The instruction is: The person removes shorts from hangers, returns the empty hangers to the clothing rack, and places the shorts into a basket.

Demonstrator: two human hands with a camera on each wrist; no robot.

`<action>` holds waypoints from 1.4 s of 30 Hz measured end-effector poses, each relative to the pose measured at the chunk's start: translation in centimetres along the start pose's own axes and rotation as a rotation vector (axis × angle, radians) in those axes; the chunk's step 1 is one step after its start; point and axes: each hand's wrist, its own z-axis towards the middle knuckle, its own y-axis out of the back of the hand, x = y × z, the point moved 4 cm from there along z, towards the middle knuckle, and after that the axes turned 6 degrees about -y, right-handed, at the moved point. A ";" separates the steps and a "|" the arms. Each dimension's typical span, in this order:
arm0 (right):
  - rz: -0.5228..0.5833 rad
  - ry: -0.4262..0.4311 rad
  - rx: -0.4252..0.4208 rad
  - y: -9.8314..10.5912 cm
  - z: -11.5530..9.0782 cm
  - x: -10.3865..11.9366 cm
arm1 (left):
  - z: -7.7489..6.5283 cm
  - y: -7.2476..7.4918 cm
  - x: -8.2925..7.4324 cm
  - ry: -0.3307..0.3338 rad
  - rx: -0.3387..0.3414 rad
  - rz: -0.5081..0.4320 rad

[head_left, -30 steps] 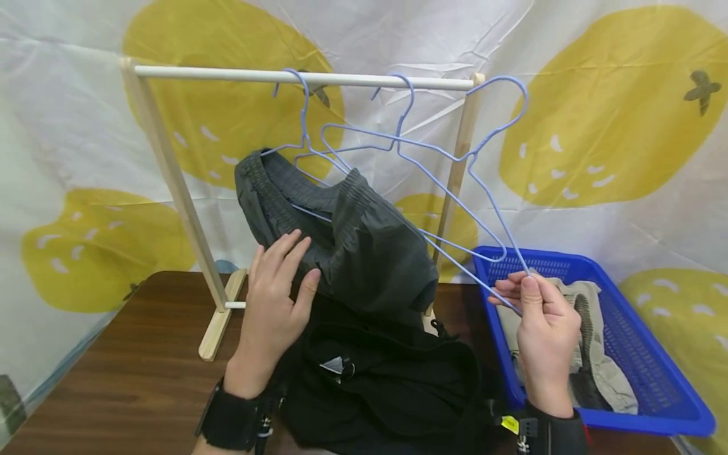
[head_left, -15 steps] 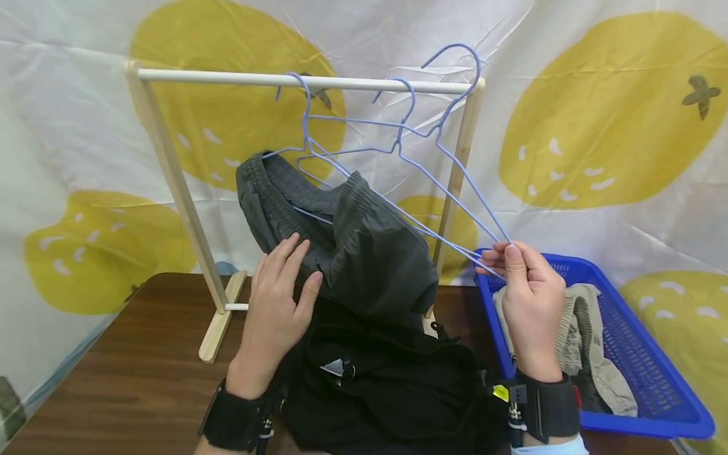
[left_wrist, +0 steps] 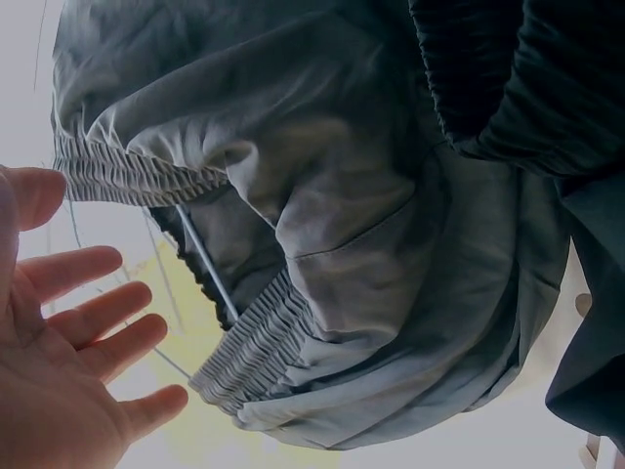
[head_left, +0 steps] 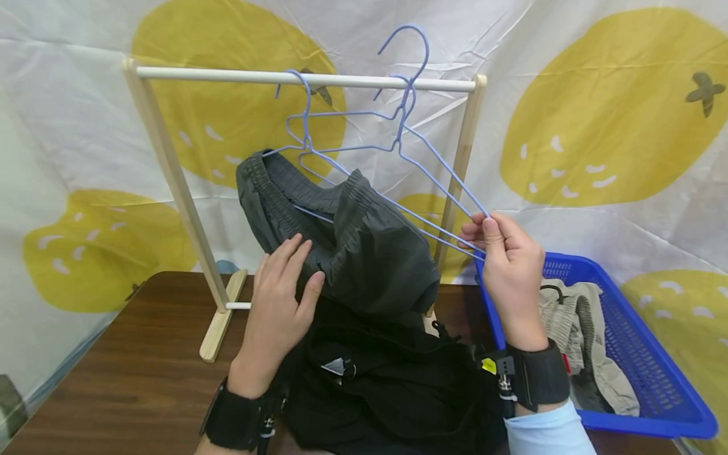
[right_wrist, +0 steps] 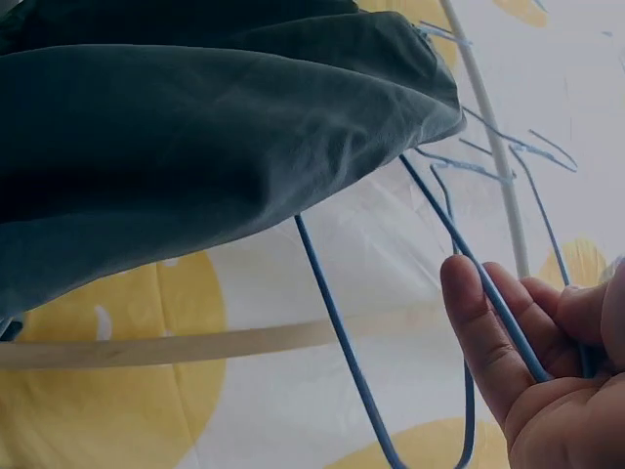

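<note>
My right hand [head_left: 509,272] pinches the right corner of a blue wire hanger [head_left: 427,52]. That hanger's hook stands just above the rack's rod, and its far end reaches behind the left hook. In the right wrist view, the wire [right_wrist: 493,293] runs across the fingers. Grey shorts [head_left: 378,253] with a gathered elastic waistband hang tilted from a blue hanger on the rod. My left hand [head_left: 275,309] is at the front of the shorts, fingers extended. In the left wrist view its spread fingers [left_wrist: 112,322] hold nothing; contact with the cloth is unclear.
A wooden rack with a white rod [head_left: 227,74] stands on the brown table [head_left: 131,373]. Another blue hanger [head_left: 361,150] hangs bare from it. A black garment [head_left: 392,404] lies in front. At right, a blue basket [head_left: 673,392] holds beige clothing [head_left: 603,341].
My right hand has moved left and up with the hanger, whose hook has swung from the rod's right end to above the bare hanger's hook. The left hand has stayed in place.
</note>
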 end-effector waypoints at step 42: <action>-0.157 -0.113 0.166 -1.1 -1.9 -2.3 | 0.1 -0.2 -0.1 0.010 0.028 -0.004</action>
